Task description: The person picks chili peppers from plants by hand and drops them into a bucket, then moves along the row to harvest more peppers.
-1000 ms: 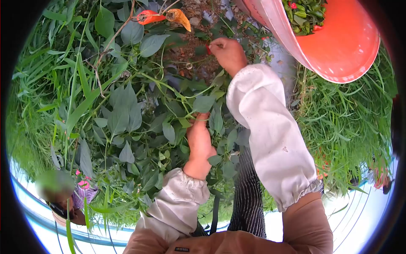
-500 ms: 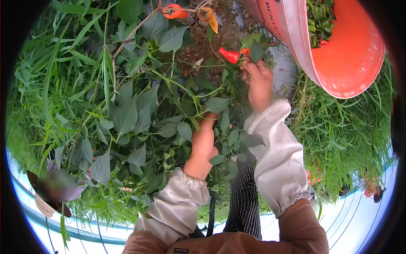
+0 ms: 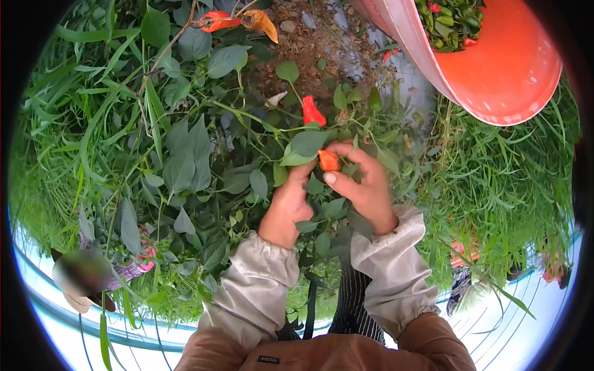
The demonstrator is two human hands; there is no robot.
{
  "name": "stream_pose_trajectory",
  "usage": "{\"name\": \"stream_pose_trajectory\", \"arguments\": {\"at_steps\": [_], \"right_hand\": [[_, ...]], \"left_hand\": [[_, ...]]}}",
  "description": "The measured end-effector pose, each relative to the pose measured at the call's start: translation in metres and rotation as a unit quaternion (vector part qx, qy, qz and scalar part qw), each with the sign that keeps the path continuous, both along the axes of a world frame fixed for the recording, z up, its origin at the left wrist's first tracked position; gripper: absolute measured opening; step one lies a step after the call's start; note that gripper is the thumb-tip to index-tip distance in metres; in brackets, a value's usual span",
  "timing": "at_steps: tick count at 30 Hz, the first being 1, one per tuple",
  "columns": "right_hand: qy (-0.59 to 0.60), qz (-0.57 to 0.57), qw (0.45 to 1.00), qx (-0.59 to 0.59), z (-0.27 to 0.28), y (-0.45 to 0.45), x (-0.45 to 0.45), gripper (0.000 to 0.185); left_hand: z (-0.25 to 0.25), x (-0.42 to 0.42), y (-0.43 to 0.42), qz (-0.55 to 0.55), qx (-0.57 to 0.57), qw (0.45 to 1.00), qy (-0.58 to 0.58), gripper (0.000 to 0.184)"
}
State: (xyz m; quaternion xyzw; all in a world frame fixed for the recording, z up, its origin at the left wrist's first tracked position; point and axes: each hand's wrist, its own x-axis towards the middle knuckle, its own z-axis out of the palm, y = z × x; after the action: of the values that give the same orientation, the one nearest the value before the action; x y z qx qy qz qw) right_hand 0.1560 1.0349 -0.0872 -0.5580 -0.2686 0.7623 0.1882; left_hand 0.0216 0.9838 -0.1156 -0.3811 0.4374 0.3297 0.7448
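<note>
In the head view, my right hand has its thumb and index finger closed around a small orange pepper among the stems. Close by on the left, my left hand reaches into the plant; its fingertips are hidden behind a broad green leaf. A glossy red pepper hangs just above both hands, touched by neither. Higher up at the left, another orange-red pepper and a shrivelled yellow-orange pepper hang from a dry stem.
A red-orange bucket lies tipped at the upper right, with green peppers inside. Tall grass grows on the right and left. Grey plastic sheeting covers ground beside the plant. Another person is at the lower left.
My right hand has come down and left, next to my left hand, and now holds the orange pepper. The red pepper hangs more upright and lower. The view has shifted slightly.
</note>
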Motion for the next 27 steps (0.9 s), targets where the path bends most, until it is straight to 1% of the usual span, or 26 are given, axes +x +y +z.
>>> {"name": "stream_pose_trajectory", "arguments": {"at_steps": [2,3,4,6,7,8,9,10,11,12,14,15,17,18,19,20,21,22,23,24,25,26,27], "right_hand": [[-0.097,0.081,0.978,0.166,0.006,-0.007,-0.003,0.032],[-0.100,0.079,0.978,0.167,0.010,-0.009,-0.004,0.032],[-0.161,0.114,0.961,0.195,0.014,-0.010,-0.005,0.037],[-0.279,0.186,0.910,0.245,0.018,-0.012,-0.008,0.045],[-0.290,0.166,0.902,0.273,0.016,-0.015,-0.011,0.043],[-0.290,0.165,0.903,0.272,0.015,-0.016,-0.016,0.043],[-0.293,0.157,0.915,0.229,0.015,-0.017,-0.022,0.039],[-0.295,0.150,0.926,0.184,0.016,-0.018,-0.026,0.035],[-0.311,0.216,0.900,0.214,0.016,-0.011,-0.024,0.029],[-0.311,0.215,0.901,0.213,0.016,-0.006,-0.020,0.029],[-0.281,0.283,0.888,0.228,0.015,0.002,-0.011,0.027],[-0.282,0.283,0.888,0.227,0.013,0.003,-0.006,0.027],[-0.191,0.261,0.905,0.277,0.009,0.002,0.003,0.023],[-0.191,0.261,0.905,0.278,0.011,0.001,0.010,0.023],[-0.015,0.155,0.978,0.142,0.018,-0.004,0.019,0.021],[0.162,0.041,0.986,-0.004,0.024,-0.009,0.022,0.018],[0.163,0.023,0.986,0.018,0.032,-0.006,0.021,0.017],[0.127,-0.017,0.990,-0.057,0.041,0.007,0.025,0.017],[0.085,-0.113,0.989,-0.046,0.040,0.021,0.031,0.021],[0.046,-0.164,0.985,-0.008,0.023,0.029,0.048,0.026],[-0.048,-0.178,0.981,0.061,0.004,0.036,0.062,0.031],[-0.164,-0.174,0.968,0.073,-0.014,0.045,0.073,0.032],[-0.222,-0.145,0.963,0.044,-0.028,0.058,0.083,0.027]], "left_hand": [[0.007,0.001,0.005,-0.044,0.002,0.996,0.078,0.032],[0.003,-0.005,0.004,0.047,0.057,0.997,-0.021,0.034],[0.011,0.000,0.000,0.030,0.047,0.995,0.078,0.029],[-0.006,-0.003,0.001,0.021,0.023,0.998,0.046,0.023],[-0.008,-0.001,-0.002,0.019,0.022,0.999,0.045,0.023],[-0.009,0.000,-0.005,0.018,0.025,0.997,0.074,0.022],[-0.007,0.001,-0.005,0.019,0.027,0.994,0.104,0.020],[-0.006,0.001,-0.005,0.019,0.024,0.994,0.106,0.020],[-0.004,0.001,-0.004,-0.009,0.003,0.993,0.116,0.019],[-0.003,0.001,-0.002,-0.036,-0.017,0.991,0.125,0.017],[-0.009,0.004,-0.009,-0.016,-0.007,0.992,0.124,0.017],[-0.008,0.006,-0.008,-0.020,-0.007,0.990,0.139,0.017],[-0.005,0.007,-0.005,-0.024,-0.007,0.988,0.155,0.017],[-0.001,0.006,0.000,-0.035,0.004,0.985,0.171,0.017],[0.003,0.004,0.003,-0.046,0.013,0.981,0.187,0.017],[0.004,0.004,0.003,-0.044,0.011,0.981,0.189,0.017],[0.004,0.006,0.003,-0.052,0.009,0.979,0.195,0.017],[0.006,0.008,0.006,-0.061,0.008,0.978,0.198,0.017],[0.012,0.006,0.010,-0.048,-0.003,0.984,0.171,0.016],[0.010,0.008,0.007,-0.046,-0.002,0.984,0.169,0.016],[0.004,0.010,0.002,-0.042,0.003,0.981,0.190,0.015],[0.002,0.011,-0.001,-0.039,0.007,0.977,0.211,0.015],[0.009,0.010,0.007,-0.036,-0.047,0.981,0.186,0.014]]}}
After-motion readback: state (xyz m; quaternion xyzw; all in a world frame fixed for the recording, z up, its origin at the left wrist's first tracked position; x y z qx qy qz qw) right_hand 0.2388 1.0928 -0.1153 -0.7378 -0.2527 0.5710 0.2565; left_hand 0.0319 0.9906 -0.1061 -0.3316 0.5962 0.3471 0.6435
